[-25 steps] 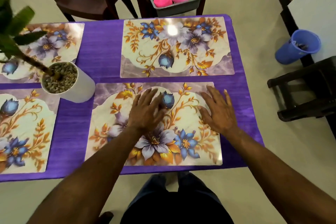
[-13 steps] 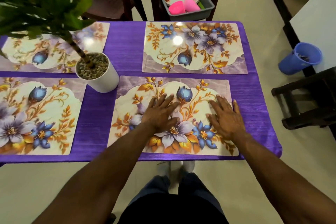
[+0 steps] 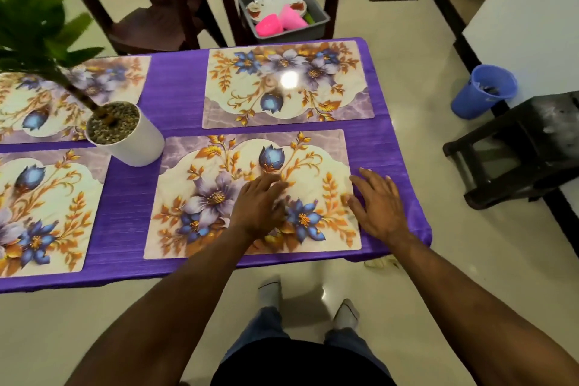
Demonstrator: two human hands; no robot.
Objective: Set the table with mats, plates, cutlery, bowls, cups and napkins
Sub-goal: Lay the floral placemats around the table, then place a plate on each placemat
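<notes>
On the purple-clothed surface (image 3: 185, 78), the near floral rectangular placemat (image 3: 250, 194) is pressed flat by the left hand (image 3: 258, 207) and right hand (image 3: 379, 200), fingers extended and gripping nothing, apparently so it is squared to the edge.

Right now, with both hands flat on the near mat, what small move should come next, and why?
Probably lift both hands off and reach for the plate in the gray tub on the chair. Four mats already lie on the table, and the near mat under the left hand and right hand looks flat and square to the edge.
</notes>
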